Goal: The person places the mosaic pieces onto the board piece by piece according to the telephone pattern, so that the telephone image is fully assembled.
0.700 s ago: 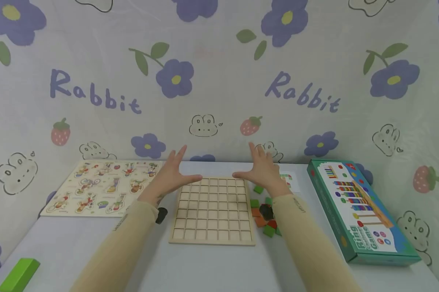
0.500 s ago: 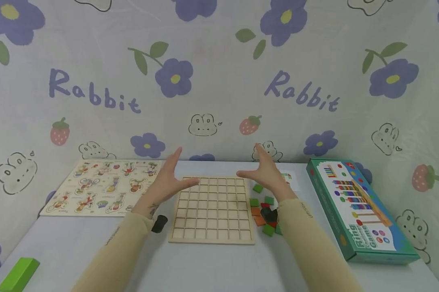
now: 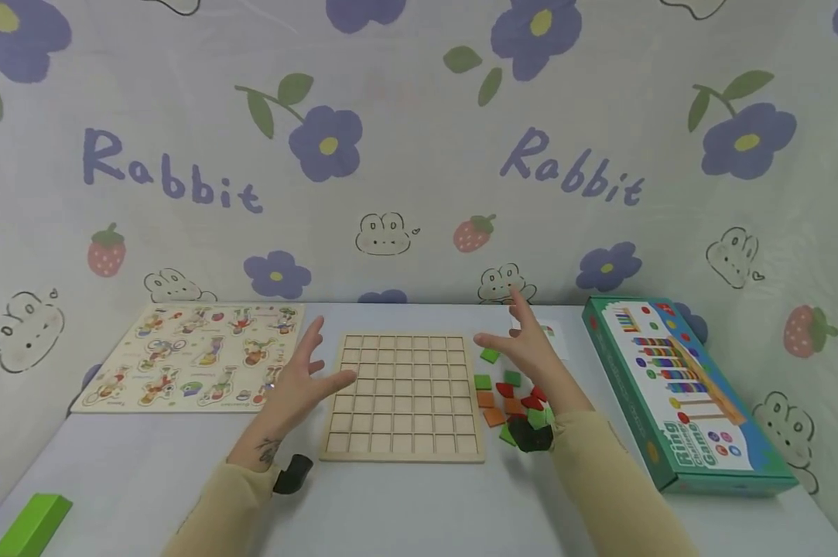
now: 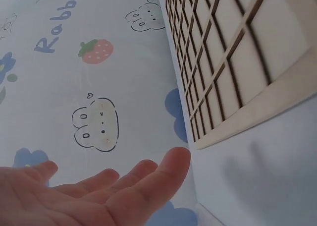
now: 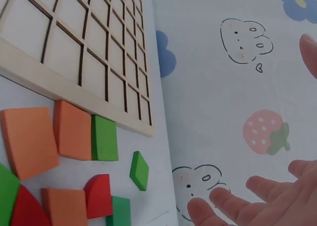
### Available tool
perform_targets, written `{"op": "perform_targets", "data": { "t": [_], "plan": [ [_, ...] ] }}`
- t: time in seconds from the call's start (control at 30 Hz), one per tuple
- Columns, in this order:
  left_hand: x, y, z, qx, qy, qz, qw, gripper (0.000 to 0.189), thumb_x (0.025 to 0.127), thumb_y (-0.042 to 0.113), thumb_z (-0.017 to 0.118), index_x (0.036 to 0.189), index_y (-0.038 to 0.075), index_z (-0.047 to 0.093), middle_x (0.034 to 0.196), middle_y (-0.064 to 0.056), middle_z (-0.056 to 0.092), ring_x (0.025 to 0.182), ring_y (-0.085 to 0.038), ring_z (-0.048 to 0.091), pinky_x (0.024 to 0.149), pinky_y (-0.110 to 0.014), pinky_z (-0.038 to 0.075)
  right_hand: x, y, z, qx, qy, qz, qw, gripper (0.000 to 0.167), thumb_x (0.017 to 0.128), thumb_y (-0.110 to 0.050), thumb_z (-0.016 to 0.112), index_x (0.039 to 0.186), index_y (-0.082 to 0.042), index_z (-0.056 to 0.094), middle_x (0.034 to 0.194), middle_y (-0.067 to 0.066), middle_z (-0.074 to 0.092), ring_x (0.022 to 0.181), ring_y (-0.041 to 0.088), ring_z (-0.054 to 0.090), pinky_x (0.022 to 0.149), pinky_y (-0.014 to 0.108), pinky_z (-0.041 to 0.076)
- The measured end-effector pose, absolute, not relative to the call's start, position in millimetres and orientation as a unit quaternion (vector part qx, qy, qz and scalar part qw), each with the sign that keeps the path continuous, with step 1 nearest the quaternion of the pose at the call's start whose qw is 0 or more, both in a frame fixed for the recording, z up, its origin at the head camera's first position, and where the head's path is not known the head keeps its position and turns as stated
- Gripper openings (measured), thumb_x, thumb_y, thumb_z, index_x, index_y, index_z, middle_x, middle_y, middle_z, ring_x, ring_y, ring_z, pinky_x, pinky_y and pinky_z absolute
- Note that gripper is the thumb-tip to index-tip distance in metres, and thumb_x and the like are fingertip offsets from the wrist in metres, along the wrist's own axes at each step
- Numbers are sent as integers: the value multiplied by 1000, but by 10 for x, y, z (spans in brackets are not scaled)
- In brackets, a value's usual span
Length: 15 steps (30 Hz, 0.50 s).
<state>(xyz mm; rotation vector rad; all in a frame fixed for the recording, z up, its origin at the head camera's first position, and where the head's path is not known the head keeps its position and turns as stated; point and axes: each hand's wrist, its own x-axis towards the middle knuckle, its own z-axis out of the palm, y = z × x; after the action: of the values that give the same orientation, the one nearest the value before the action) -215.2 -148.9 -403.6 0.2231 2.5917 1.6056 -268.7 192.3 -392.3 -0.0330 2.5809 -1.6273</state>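
A square wooden grid board (image 3: 402, 461) with shallow compartments lies flat in the middle of the white table. My left hand (image 3: 296, 391) is held in the air at the board's left side, fingers spread and thumb pointing toward it. On the other side my right hand (image 3: 530, 352) hovers above the loose tiles, its fingers apart and holding nothing. Those tiles lie beside the board's right edge: orange squares (image 5: 30, 141), green squares (image 5: 104, 138) and red curved pieces (image 5: 99, 196). In the left wrist view the left fingers (image 4: 148, 186) are extended with nothing in them.
A wooden picture puzzle board (image 3: 182, 363) lies at the back left. At the right is a green game box (image 3: 690, 402). A bright green block (image 3: 34, 524) sits at the front left corner. Behind the right hand lies a white card (image 3: 556, 340). A patterned cloth wall (image 3: 419, 155) rises behind.
Both hands have moved apart and nearer to me, the left going left and the right going right. More of the tiles shows now. The view has shifted slightly.
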Motion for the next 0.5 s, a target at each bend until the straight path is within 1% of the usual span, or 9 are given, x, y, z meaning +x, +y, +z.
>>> {"op": "perform_targets", "data": {
  "t": [0.13,0.3,0.43,0.5],
  "plan": [
    [-2084,-1520,-4121,59,836,543,53,93,80,40,69,148,34,7,152,-15,18,130,-45,33,93,-56,40,-2621,1937,-3954,1,842,-537,47,105,77,-37,72,149,-30,-4,154,15,11,134,44,25,102,57,30],
    [-2044,-1533,-4213,36,825,558,81,90,80,41,69,148,31,11,149,-18,23,129,-46,34,87,-54,45,-2552,1990,-4005,24,839,-541,55,104,78,-34,72,149,-29,-3,154,15,14,132,43,30,101,55,33],
    [-2024,-1520,-4254,9,820,563,99,91,79,41,70,148,26,12,146,-20,27,125,-45,39,85,-52,47,-2513,2043,-4052,32,836,-544,61,103,79,-32,71,150,-26,-3,154,15,14,130,41,34,99,54,35],
    [-2010,-1517,-4267,-6,823,558,105,93,78,44,70,149,23,13,144,-21,30,121,-44,43,83,-50,48,-2495,2061,-4068,32,836,-545,62,103,80,-31,71,150,-24,-4,154,15,13,128,41,37,98,53,37]
  ]
}}
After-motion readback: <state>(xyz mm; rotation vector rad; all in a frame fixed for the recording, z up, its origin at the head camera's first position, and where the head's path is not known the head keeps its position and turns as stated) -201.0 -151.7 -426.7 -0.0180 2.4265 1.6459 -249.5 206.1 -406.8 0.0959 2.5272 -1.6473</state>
